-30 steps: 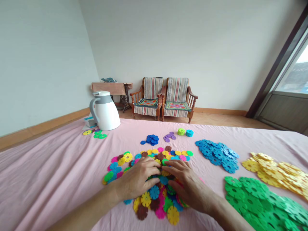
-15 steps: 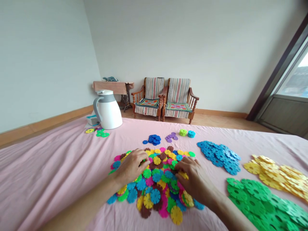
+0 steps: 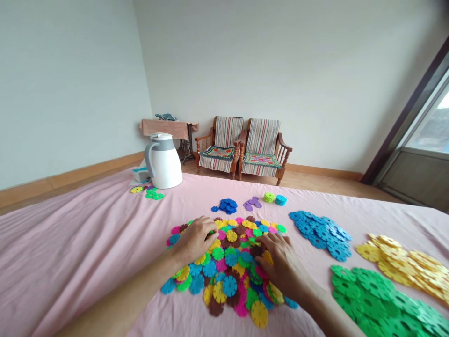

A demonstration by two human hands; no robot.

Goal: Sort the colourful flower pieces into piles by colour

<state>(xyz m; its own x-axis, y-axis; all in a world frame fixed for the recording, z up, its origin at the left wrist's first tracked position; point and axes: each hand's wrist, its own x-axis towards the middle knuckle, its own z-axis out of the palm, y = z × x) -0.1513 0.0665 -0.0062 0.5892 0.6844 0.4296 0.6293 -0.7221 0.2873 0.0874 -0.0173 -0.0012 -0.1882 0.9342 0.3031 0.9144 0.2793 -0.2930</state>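
Note:
A mixed pile of notched plastic discs in yellow, blue, pink, green and brown lies on the pink cloth. My left hand rests on the pile's left part, its fingers curled with the tips hidden; what it holds, if anything, cannot be made out. On the right part of the pile, my right hand lies palm down with thumb and fingers apart, touching the discs beneath. Just beyond the pile are small groups of dark blue discs and purple discs.
Sorted blue, yellow and green discs lie at the right. Lime and turquoise stacks stand at the back. A white jug stands back left, beside a few discs. Two chairs are beyond.
The camera view has shifted slightly, so the scene sits a little to the right. My right hand's fingers have spread slightly over the discs; my left hand stays on the pile.

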